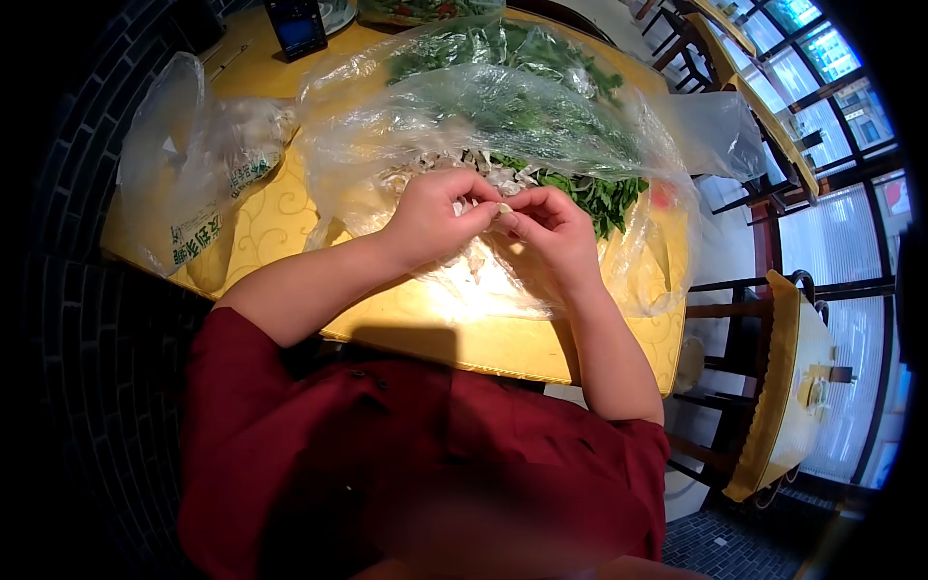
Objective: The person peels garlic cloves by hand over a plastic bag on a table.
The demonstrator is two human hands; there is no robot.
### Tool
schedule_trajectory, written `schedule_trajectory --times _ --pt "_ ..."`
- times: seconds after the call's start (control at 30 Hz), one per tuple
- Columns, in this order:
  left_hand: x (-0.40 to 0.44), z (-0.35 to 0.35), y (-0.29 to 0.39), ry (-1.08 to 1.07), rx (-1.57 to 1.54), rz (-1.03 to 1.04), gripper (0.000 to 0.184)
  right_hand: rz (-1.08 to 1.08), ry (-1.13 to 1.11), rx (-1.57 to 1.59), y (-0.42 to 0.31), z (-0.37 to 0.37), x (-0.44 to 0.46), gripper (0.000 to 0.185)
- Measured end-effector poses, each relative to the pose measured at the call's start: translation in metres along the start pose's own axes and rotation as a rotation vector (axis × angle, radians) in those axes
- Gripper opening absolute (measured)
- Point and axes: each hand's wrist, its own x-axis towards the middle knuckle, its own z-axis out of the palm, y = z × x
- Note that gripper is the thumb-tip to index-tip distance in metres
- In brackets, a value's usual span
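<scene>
Both hands meet over a clear plastic sheet at the middle of the yellow table. My left hand (440, 213) and my right hand (556, 230) pinch a small pale piece (503, 209) between their fingertips; it looks like a garlic clove, though it is too small to be sure. Just beyond the fingers lie whitish peels or pieces (507, 178) on the plastic. Green leaves (604, 201) lie beside them to the right. Behind, a large clear plastic bag (464, 92) covers more leafy greens.
A plastic bag with pale contents (256, 130) stands at the left on the yellow table (280, 213). A phone (296, 27) is propped at the back. Another table (788, 382) and chairs stand at the right, and a dark brick wall is at the left.
</scene>
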Motion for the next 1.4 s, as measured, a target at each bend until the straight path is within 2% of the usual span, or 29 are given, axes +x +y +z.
schedule_trajectory --times 0.2,0.4,0.6,0.7,0.8,0.9,1.0,1.1,1.4 --pt "-0.001 -0.002 0.004 -0.029 -0.002 -0.035 0.012 -0.014 0.032 -0.066 0.001 0.002 -0.001 0.015" --pt "-0.001 -0.001 0.001 0.006 0.038 0.016 0.013 -0.013 0.015 -0.067 0.004 0.002 -0.001 0.015" --pt "0.001 0.000 0.004 -0.028 -0.063 -0.073 0.009 -0.043 0.032 -0.103 0.007 -0.001 0.001 0.016" --pt "0.002 -0.003 0.004 -0.099 -0.195 -0.207 0.010 -0.084 0.045 -0.210 0.007 -0.002 0.000 0.015" --pt "0.004 -0.004 -0.002 -0.133 -0.183 -0.116 0.011 -0.128 0.055 -0.201 0.008 0.000 -0.001 0.013" --pt "0.004 -0.005 0.003 -0.181 -0.367 -0.271 0.011 -0.164 0.046 -0.141 0.010 -0.001 0.000 0.011" --pt "0.004 -0.003 -0.001 -0.180 -0.405 -0.236 0.010 -0.177 0.030 -0.109 0.011 -0.001 0.000 0.010" --pt "0.003 -0.004 0.004 -0.198 -0.505 -0.338 0.010 -0.213 0.021 -0.094 0.009 -0.001 0.000 0.010" --pt "0.003 -0.001 -0.004 -0.172 -0.490 -0.292 0.006 -0.286 -0.021 -0.214 0.012 -0.002 0.001 0.011"
